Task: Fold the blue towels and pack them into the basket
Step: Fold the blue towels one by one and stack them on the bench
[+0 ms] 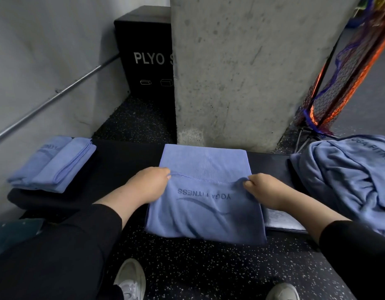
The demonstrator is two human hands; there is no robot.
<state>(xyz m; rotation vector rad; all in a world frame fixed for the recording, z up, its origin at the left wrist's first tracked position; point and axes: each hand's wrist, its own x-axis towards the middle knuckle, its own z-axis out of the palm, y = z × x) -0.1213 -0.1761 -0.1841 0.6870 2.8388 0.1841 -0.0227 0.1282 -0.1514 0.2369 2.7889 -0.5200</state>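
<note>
A blue towel [205, 204] printed "YOGA FITNESS" lies across the black bench [126, 161] in the middle, its near part hanging over the front edge. My left hand [149, 184] pinches the left end of its stitched hem. My right hand [264, 188] pinches the right end of the same hem. The hem is stretched between them over the lower layer. Folded blue towels [53, 164] are stacked at the bench's left end. A heap of unfolded blue towels [347, 176] lies at the right end. No basket is in view.
A concrete pillar [252, 68] rises just behind the bench. A black plyo box [146, 53] stands behind it on the left beside a grey wall with a metal rail [57, 94]. An orange and blue net [347, 68] hangs at the right. My shoes [131, 278] stand on speckled floor.
</note>
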